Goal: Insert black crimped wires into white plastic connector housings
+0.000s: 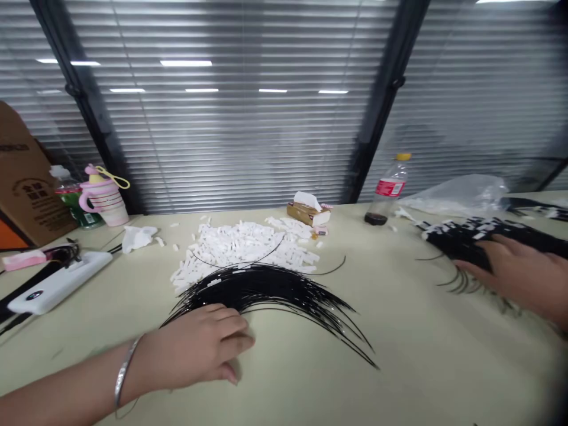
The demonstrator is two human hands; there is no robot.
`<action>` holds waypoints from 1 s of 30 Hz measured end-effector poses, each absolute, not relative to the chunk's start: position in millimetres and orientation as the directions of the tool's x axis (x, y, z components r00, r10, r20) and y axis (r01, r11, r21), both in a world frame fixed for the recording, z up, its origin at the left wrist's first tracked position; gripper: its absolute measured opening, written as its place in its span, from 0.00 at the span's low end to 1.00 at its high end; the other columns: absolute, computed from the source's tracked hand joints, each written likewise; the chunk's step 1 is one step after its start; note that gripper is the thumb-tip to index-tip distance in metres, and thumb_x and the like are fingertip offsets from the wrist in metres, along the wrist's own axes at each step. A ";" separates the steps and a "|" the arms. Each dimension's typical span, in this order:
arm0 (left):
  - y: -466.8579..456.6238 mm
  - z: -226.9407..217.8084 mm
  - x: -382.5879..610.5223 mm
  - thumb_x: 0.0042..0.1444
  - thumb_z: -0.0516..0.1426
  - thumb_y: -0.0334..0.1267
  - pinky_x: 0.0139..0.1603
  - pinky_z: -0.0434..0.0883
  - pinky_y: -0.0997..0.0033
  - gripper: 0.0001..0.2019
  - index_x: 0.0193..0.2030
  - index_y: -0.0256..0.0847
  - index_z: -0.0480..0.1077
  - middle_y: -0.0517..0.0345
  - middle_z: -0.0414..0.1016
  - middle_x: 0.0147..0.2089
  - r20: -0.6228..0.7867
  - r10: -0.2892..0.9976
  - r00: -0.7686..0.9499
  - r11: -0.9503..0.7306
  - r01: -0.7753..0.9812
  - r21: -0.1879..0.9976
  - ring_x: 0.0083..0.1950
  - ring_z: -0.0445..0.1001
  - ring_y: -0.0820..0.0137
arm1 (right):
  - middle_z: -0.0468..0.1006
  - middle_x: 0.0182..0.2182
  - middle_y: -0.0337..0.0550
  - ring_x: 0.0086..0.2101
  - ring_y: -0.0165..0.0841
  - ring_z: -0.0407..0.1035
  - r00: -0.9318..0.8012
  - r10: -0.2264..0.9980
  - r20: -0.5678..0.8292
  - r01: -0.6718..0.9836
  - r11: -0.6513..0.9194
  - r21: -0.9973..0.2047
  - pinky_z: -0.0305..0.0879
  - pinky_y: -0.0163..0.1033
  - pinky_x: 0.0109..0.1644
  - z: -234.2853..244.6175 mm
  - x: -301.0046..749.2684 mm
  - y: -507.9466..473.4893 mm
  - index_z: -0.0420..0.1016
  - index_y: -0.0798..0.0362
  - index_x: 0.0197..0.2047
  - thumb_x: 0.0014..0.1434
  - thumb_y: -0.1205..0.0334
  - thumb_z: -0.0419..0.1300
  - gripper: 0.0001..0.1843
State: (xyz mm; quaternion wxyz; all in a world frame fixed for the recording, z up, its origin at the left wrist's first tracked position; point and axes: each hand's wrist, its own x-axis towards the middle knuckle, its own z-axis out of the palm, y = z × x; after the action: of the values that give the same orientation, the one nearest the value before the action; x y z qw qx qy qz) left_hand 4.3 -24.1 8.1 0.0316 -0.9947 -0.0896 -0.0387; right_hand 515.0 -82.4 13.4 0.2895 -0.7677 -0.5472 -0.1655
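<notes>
My left hand (199, 346), with a silver bracelet at its wrist, rests over the left end of a curved bundle of thin black wires (261, 287). Its fingers are loosely bent with the thumb apart, and nothing shows between them. Behind the bundle lies a heap of small white tube-like pieces (244, 242). At the far right, my right hand (523, 272) lies with stretched fingers on a second pile of black wires (461, 239), which has white pieces at its ends. Motion blurs this hand somewhat, and the undersides of both hands are hidden.
A bottle with a yellow cap (390, 189), a clear plastic bag (461, 195) and a small tissue pack (306, 210) stand along the back. At left are a white phone (60, 283), a pink cup (106, 201), a green-labelled bottle (77, 201) and a cardboard box (31, 183).
</notes>
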 end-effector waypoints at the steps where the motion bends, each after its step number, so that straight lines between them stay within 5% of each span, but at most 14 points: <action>1: -23.3 8.1 4.9 0.57 0.55 0.47 0.49 0.68 0.66 0.20 0.52 0.38 0.67 0.49 0.74 0.47 0.070 0.203 0.977 -0.977 0.207 -0.042 0.46 0.72 0.63 | 0.74 0.30 0.62 0.32 0.47 0.70 0.290 0.795 0.533 0.953 -0.185 -0.242 0.57 0.51 0.30 11.6 504.0 -72.3 0.68 0.47 0.21 0.45 0.45 0.63 0.16; 6: -14.8 5.9 14.8 0.59 0.53 0.49 0.48 0.68 0.64 0.20 0.52 0.38 0.68 0.48 0.74 0.46 0.109 0.312 0.944 -0.949 0.316 -0.019 0.46 0.72 0.62 | 0.73 0.47 0.47 0.47 0.35 0.67 -0.057 0.933 0.355 0.966 0.141 -0.216 0.62 0.46 0.53 -5.8 438.2 -6.1 0.72 0.49 0.44 0.62 0.54 0.52 0.12; 9: -21.4 0.9 20.3 0.59 0.52 0.48 0.52 0.67 0.58 0.21 0.54 0.37 0.67 0.45 0.74 0.49 0.108 0.372 0.922 -0.922 0.380 -0.073 0.49 0.72 0.59 | 0.68 0.54 0.47 0.50 0.37 0.65 -0.186 0.937 0.295 0.929 0.266 -0.257 0.62 0.51 0.54 -13.7 405.8 36.9 0.69 0.52 0.50 0.62 0.57 0.55 0.15; 13: -50.5 -3.0 9.2 0.59 0.53 0.46 0.59 0.63 0.51 0.23 0.57 0.34 0.64 0.43 0.70 0.57 0.110 0.355 0.929 -0.926 0.365 -0.100 0.58 0.66 0.53 | 0.71 0.48 0.46 0.45 0.34 0.68 -0.171 0.952 0.255 0.886 0.262 -0.384 0.66 0.48 0.50 -18.2 389.8 67.6 0.70 0.54 0.47 0.62 0.57 0.55 0.13; 16: -64.8 1.5 -9.2 0.58 0.54 0.45 0.58 0.67 0.58 0.22 0.56 0.36 0.64 0.47 0.72 0.55 0.158 0.344 0.926 -0.939 0.341 0.043 0.57 0.69 0.57 | 0.73 0.45 0.45 0.43 0.33 0.68 -0.075 0.964 0.256 0.829 0.203 -0.521 0.66 0.46 0.48 -16.9 380.2 61.5 0.71 0.55 0.43 0.61 0.56 0.55 0.12; 19: -56.0 7.1 -20.1 0.60 0.52 0.40 0.53 0.72 0.60 0.19 0.57 0.38 0.63 0.45 0.72 0.53 0.251 0.489 0.835 -0.864 0.424 0.272 0.53 0.71 0.61 | 0.75 0.38 0.45 0.38 0.35 0.70 0.005 0.974 0.228 0.713 0.156 -0.684 0.66 0.46 0.45 -7.2 346.6 34.9 0.71 0.54 0.37 0.57 0.52 0.58 0.13; 22: -34.8 8.3 -16.0 0.57 0.55 0.36 0.47 0.75 0.63 0.18 0.55 0.41 0.63 0.46 0.70 0.54 0.283 0.694 0.662 -0.663 0.435 0.609 0.45 0.74 0.67 | 0.76 0.31 0.42 0.32 0.33 0.71 -0.112 0.988 0.107 0.516 0.150 -0.843 0.68 0.42 0.39 5.8 287.7 -4.2 0.67 0.51 0.43 0.55 0.48 0.56 0.18; 25: -20.9 9.0 -0.6 0.51 0.60 0.32 0.42 0.75 0.67 0.17 0.49 0.39 0.69 0.49 0.73 0.48 0.257 0.760 0.596 -0.421 0.152 0.894 0.41 0.74 0.69 | 0.75 0.28 0.39 0.29 0.30 0.70 -0.305 0.952 0.009 0.346 0.119 -0.930 0.67 0.38 0.36 11.3 230.8 -36.5 0.63 0.50 0.38 0.52 0.49 0.60 0.17; 30: -21.7 12.8 16.1 0.52 0.60 0.31 0.38 0.75 0.69 0.02 0.33 0.37 0.70 0.56 0.76 0.33 0.268 0.759 0.593 -0.292 -0.058 0.955 0.34 0.76 0.71 | 0.70 0.24 0.35 0.28 0.27 0.67 -0.407 0.913 0.013 0.166 0.088 -0.982 0.64 0.35 0.34 10.4 192.9 -45.9 0.56 0.50 0.30 0.50 0.45 0.61 0.21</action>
State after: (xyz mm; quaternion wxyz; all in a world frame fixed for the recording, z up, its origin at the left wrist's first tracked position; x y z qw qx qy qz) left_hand 16.1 -21.7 12.8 -0.5414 -0.7095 -0.2469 -0.3775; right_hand 192.9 -45.9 10.4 0.3512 -0.4159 -0.6487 0.5319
